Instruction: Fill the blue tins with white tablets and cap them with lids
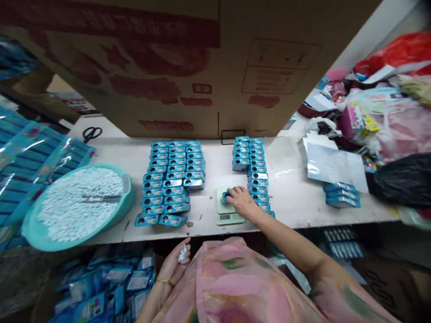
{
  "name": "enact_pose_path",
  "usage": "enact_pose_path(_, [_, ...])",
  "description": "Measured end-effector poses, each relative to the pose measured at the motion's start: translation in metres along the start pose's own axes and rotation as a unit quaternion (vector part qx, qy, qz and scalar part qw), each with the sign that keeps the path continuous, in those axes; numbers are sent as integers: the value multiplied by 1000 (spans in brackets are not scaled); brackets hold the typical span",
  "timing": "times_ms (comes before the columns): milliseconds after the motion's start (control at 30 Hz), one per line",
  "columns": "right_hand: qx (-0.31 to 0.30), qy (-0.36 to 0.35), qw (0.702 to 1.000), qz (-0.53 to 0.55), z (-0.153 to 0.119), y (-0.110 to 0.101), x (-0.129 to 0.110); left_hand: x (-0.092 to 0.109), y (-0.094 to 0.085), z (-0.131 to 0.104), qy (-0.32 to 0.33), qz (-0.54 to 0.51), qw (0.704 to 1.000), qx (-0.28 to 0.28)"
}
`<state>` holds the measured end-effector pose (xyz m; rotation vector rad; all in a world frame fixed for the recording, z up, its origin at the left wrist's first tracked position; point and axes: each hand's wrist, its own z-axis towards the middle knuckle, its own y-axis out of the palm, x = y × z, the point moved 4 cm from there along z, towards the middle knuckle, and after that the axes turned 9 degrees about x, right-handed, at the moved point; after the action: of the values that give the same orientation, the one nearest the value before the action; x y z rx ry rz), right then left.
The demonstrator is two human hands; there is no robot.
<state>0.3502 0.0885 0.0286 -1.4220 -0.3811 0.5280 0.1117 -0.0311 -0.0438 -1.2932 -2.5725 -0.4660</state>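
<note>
One box [224,197] was held at ten o'clock on the scale [230,219] by the right hand's [242,202] curled fingers [233,198]; towards seven, pellets [182,254] were cupped in the left hand [173,264]. The box was judged light, crushable, best gripped by its sides.

Matt cardboard box [235,103] across the top, smooth plastic basin [125,210] at left, glossy small boxes [176,168] near centre, smooth plastic scale [222,208] below, shiny crinkled plastic bags [409,51] at upper right, smooth tabletop [217,161] with rough, chipped front edge, thin cloth garment [235,287] at bottom
</note>
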Motion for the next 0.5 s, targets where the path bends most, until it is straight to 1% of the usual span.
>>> enact_pose_path(67, [4,15,1000,19,-6,6,-13,7,4,-1,0,12,1000,-17])
enact_pose_path(133, [42,60,996,51,-18,7,-15,13,3,-1,-4,26,999,-31])
enact_pose_path(167, [71,96,990,69,-30,5,-11,16,1,-1,-10,36,999,-36])
enact_pose_path(233, [136,200,965,103,-68,2,-1,20,-10,2,-23,63,997,-35])
enact_pose_path(267, [161,261,945,118,-93,2,3,21,-17,4,-27,78,996,-29])
enact_pose_path(300, [173,322,921,132,-123,4,4,23,-25,6,-29,93,995,-22])
enact_pose_path(333, [165,386,896,147,-154,9,2,23,-32,8,-31,107,994,-15])
enact_pose_path(367, [134,443,871,164,-187,18,-5,23,-38,9,-34,121,992,-8])
enact_pose_path(400, [72,499,844,182,-219,30,-15,22,-43,9,-37,131,991,-3])
enact_pose_path(433, [-19,550,810,200,-250,45,-29,21,-46,9,-41,140,989,0])
enact_pose_path(500, [-101,584,774,223,-297,69,-60,17,-45,5,-50,152,987,-5])
